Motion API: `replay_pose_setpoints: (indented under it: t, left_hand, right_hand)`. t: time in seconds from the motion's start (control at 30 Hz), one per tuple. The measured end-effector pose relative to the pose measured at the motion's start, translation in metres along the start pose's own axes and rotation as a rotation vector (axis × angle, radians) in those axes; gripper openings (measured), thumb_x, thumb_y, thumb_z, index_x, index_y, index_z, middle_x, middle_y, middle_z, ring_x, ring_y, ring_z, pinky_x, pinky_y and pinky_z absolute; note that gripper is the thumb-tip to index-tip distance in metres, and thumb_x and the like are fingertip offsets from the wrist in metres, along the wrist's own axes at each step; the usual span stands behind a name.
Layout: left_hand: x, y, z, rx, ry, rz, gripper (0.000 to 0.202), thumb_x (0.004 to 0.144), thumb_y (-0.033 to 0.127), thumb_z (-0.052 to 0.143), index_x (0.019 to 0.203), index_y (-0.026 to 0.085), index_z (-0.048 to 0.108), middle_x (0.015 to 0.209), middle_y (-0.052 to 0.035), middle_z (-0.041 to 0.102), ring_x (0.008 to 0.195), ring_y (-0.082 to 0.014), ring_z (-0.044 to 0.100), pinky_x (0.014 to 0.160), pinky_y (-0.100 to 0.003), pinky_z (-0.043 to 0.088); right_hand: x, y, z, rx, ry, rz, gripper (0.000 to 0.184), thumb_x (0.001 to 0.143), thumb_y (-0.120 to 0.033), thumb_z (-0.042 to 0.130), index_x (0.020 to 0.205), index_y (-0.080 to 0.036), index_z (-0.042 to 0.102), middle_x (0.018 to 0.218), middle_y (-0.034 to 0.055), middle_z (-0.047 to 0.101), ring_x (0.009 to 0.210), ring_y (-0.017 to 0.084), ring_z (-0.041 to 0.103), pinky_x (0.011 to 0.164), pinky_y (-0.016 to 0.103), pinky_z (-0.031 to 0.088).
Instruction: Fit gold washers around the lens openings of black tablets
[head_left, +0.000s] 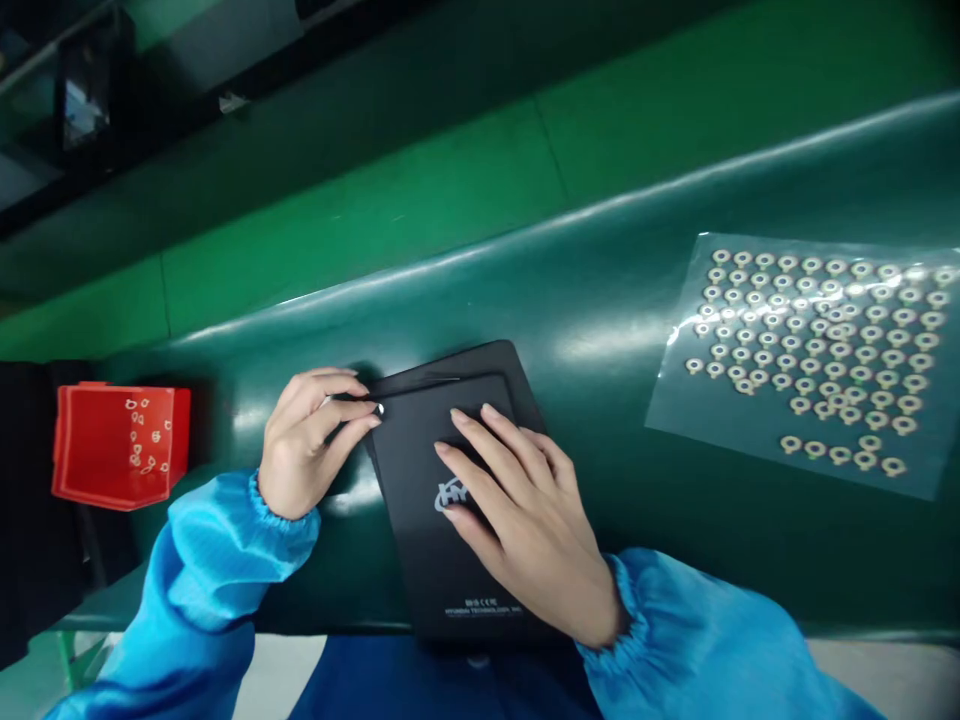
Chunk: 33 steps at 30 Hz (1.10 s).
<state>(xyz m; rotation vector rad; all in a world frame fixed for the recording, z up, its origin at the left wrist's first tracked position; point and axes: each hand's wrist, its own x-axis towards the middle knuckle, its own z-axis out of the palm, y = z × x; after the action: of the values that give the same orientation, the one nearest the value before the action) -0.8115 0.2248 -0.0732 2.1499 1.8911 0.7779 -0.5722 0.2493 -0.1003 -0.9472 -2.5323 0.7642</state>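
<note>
**Hand positions.** The left hand (311,445) is at the upper left edge of the tablet (405,470). Its fingers are curled together around the handle end of a pair of slim black tweezers (416,383). The tweezers lie across the tablet's top corner area, with the tips pointing right and the points closed; contact between the tips and the tablet cannot be confirmed. A small metal ring (380,408) sits at the left index fingertip, just beside the tablet edge. Whether it is pinched or only resting there cannot be determined.

The right hand (525,530) lies flat on the tablet, palm down, with the fingers slightly apart and not clamped on anything.

**Item location.** The tablet lies back face up at the near edge of the green counter (615,430), with its long axis tilted. A grey logo (450,495) and small printed text (484,610) show on its back.

**Surroundings.** A clear sheet (675,400) carrying rows of ring-shaped stickers (817,340) lies near the right end of the counter. A red box (112,450) with a white pattern stands at the left end. Both forearms wear blue sleeves (225,560) with elastic cuffs.
</note>
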Motion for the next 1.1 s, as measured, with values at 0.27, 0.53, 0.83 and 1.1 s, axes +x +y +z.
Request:
replay_pose_setpoints:
  t: [0.27,0.53,0.83,1.1]
  left_hand:
    - [-0.026,0.001,0.029,-0.044,0.098,-0.102,0.024,0.087,0.015,0.061,0.109,0.024,0.063,0.121,-0.0066,0.065,0.134,-0.0304,0.045,0.104,-0.055,0.042]
    - [-0.009,-0.002,0.012,0.301,0.050,0.093,0.019,0.080,0.019,0.072,0.096,0.030,0.068,0.093,0.0030,0.075,0.093,-0.0268,0.070,0.115,-0.066,0.009]
    - [-0.012,-0.005,0.020,-0.128,0.185,-0.188,0.007,0.075,0.026,0.073,0.077,0.031,0.069,0.094,0.0062,0.075,0.093,-0.0255,0.070,0.116,-0.059,0.025]
    - [-0.017,0.012,0.034,-0.228,0.335,-0.432,0.011,0.075,0.025,0.070,0.069,0.034,0.065,0.099,0.0143,0.073,0.100,-0.0245,0.069,0.123,-0.052,0.017]
  right_hand:
    - [0.002,0.000,0.000,0.015,0.005,-0.009,0.032,0.099,-0.028,0.043,0.127,-0.019,0.056,0.146,0.0081,0.046,0.135,0.030,0.038,0.101,0.047,0.029]
    - [0.004,0.003,-0.009,-0.001,-0.040,-0.001,0.037,0.097,-0.036,0.050,0.131,-0.022,0.054,0.152,0.0010,0.037,0.142,0.022,0.026,0.110,0.041,0.028]
    - [0.008,0.004,-0.017,-0.067,-0.099,-0.029,0.042,0.096,-0.038,0.053,0.134,-0.022,0.051,0.154,-0.0002,0.032,0.144,0.021,0.020,0.114,0.041,0.028]
    - [-0.040,0.098,-0.089,0.002,0.318,0.257,0.021,0.100,-0.023,0.042,0.101,-0.019,0.062,0.099,0.0082,0.065,0.095,0.018,0.063,0.085,0.032,0.052]
